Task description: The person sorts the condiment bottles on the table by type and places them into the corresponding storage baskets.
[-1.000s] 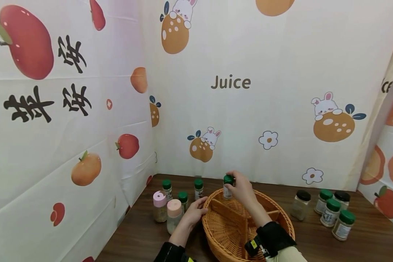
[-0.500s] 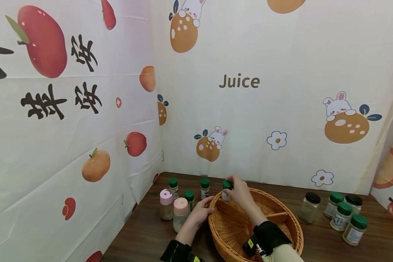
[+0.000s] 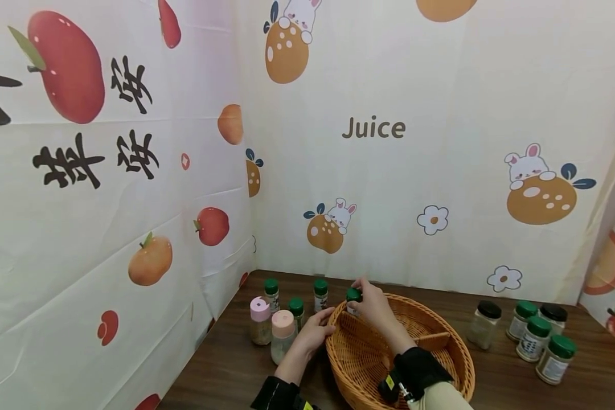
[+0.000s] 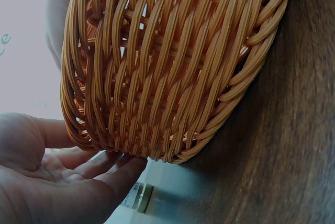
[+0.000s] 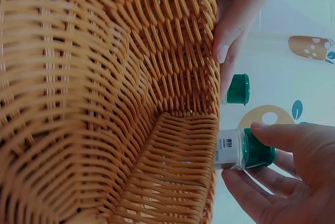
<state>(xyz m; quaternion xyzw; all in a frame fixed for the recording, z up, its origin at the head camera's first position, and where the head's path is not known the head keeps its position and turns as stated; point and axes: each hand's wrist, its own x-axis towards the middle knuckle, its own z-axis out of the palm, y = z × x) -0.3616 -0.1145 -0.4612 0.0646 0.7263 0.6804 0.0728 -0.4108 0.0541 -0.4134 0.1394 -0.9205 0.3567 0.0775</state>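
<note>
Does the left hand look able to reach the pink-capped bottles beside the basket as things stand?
Probably yes. The left hand rests against the outer wall of the basket, holding nothing, and the two pink-capped bottles stand on the table just to its left with nothing between.

Black wrist bands on both arms; yellow tag on each; pale sleeve, right arm.
</note>
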